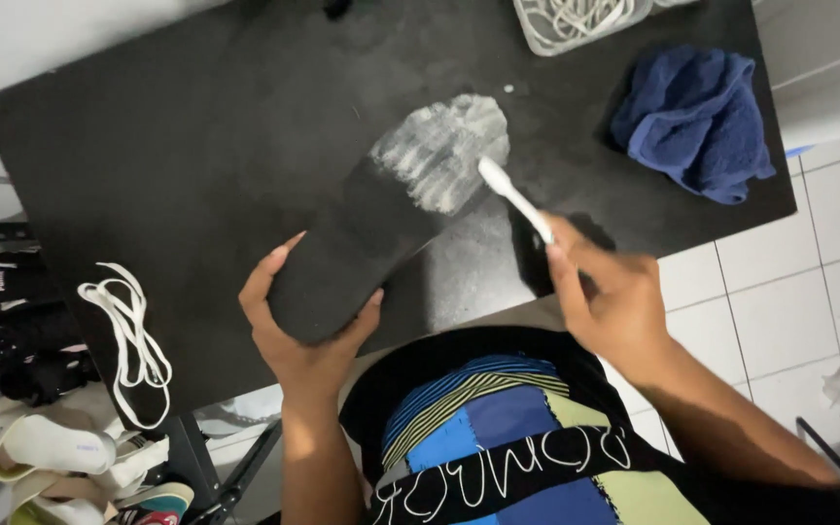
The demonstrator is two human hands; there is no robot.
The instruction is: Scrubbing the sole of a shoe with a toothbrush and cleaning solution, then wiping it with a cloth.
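Hands come first, nearest the camera. The left hand (305,331) cups the heel end of a black insole (391,219), its fingers (266,277) curled round the left edge and the thumb pressed against the right, so the grip is closed firmly on it. The right hand (607,303) is closed round the handle of a white toothbrush (513,197), fingers wrapped tight, the index finger laid along the shaft; the brush head touches the insole at its toe end.

The insole lies slanted on the black bench (177,165), heel toward the person, toe pointing up and to the right. Its toe third is covered in whitish foam, streaked as if by brush strokes, while the middle and heel show bare and dark. Judging from that, the scrubbing looks to be at an early stage: the toe part lathered, the greater length not yet worked.

Off to the left, a second dark insole with white laces (126,331) lying on it sits at the bench edge, above a heap of shoes (46,428). Farther off, a crumpled blue towel (697,122) lies at the right end of the bench, and a clear container (576,21) holding more white laces stands at the far edge.
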